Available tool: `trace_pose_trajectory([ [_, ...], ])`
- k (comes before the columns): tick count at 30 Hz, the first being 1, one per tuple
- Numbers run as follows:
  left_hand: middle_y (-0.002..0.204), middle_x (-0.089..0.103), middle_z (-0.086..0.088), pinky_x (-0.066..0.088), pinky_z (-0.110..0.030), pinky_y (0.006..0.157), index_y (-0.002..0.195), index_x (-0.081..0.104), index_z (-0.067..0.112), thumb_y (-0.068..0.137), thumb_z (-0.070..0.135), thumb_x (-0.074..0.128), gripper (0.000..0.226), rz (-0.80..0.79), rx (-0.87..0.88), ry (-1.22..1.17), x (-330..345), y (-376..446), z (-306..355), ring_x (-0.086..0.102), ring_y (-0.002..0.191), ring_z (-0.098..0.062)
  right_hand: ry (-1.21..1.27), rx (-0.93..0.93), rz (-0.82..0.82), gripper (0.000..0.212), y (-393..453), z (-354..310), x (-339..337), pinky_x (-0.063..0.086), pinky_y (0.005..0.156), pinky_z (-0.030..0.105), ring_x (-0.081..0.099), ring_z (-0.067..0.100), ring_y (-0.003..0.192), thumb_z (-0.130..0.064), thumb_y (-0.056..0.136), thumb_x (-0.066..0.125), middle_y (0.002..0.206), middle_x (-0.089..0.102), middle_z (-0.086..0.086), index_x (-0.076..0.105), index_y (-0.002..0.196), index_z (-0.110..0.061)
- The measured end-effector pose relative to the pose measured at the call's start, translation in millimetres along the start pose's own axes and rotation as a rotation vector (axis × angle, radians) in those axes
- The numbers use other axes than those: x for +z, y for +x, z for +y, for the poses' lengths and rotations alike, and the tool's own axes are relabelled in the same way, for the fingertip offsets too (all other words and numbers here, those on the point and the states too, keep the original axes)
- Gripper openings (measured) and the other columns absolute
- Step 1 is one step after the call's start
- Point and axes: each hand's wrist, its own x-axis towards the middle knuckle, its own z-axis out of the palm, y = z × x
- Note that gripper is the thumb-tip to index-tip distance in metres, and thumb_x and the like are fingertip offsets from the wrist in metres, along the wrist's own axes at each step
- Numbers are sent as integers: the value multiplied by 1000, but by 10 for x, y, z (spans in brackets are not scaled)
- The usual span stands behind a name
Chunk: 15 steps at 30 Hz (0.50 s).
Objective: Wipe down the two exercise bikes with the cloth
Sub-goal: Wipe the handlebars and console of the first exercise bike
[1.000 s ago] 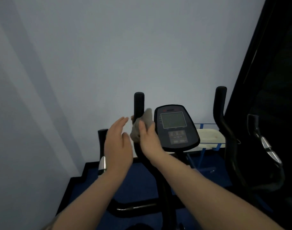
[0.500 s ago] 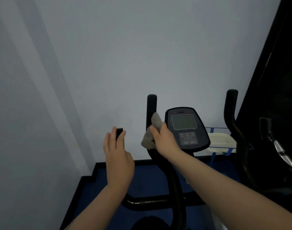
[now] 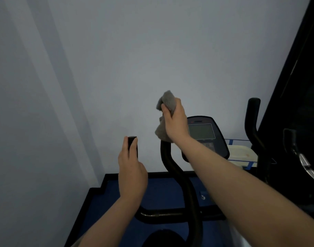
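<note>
The right hand [image 3: 175, 122] is clamping its fingers on the grey cloth [image 3: 166, 113] wrapped over the handlebar [image 3: 172, 163] top just left of the console [image 3: 204, 132], seemingly to rub it, while the left hand [image 3: 131, 168] is curling around the outer grip [image 3: 133, 145], probably steadying the bike.

Grey cloth [image 3: 167, 104] was bunched up, centre-right of frame, wrapped over the top of the near bike's [image 3: 181, 184] upright black handlebar, its tail hanging down the left side. Near bike: black curved tubing, lower centre, grey-screened console [image 3: 204, 134] at right, short black grip [image 3: 133, 145] at left. Second bike's [image 3: 254, 125] black handlebars stood at the right edge, mostly dark.
</note>
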Motion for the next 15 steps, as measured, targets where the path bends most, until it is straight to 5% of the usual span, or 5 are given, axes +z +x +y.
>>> trace_pose_trajectory([
  [5, 159, 7, 10, 32, -14, 83, 151, 28, 21, 86, -19, 45, 78, 1, -3, 22, 8, 1, 14, 27, 138, -16, -724, -280, -193, 39, 319, -141, -249, 44, 77, 36, 52, 24, 99, -51, 97, 45, 110, 55, 7, 56, 106, -14],
  [9, 161, 9, 5, 33, -18, 82, 151, 28, 20, 86, -20, 45, 78, -11, -2, 31, 5, 5, 24, 27, 138, -18, -298, 5, -341, 52, 362, -308, -263, 43, 75, 19, 59, 3, 86, -71, 90, 36, 93, 67, -12, 65, 76, -29],
  [11, 161, 8, 5, 33, -18, 82, 151, 28, 20, 86, -20, 44, 78, -11, 0, 35, 0, 0, 36, 27, 139, -18, -201, 46, -188, 46, 315, -264, -139, 41, 66, 21, 60, 6, 78, -55, 94, 45, 85, 69, -8, 69, 73, -23],
  [13, 161, 9, 5, 32, -18, 82, 151, 28, 19, 86, -19, 44, 77, -13, 2, 37, -11, 1, 37, 27, 139, -17, -394, -126, -24, 34, 238, -205, -15, 40, 66, 29, 53, 17, 74, -32, 93, 53, 82, 62, 1, 61, 67, -11],
  [15, 161, 10, 4, 32, -17, 83, 151, 29, 19, 86, -19, 45, 77, -11, -2, 36, -15, 3, 36, 28, 139, -18, -590, -259, -65, 35, 299, -200, -29, 42, 74, 34, 49, 20, 73, -22, 92, 53, 73, 54, 4, 49, 59, -11],
])
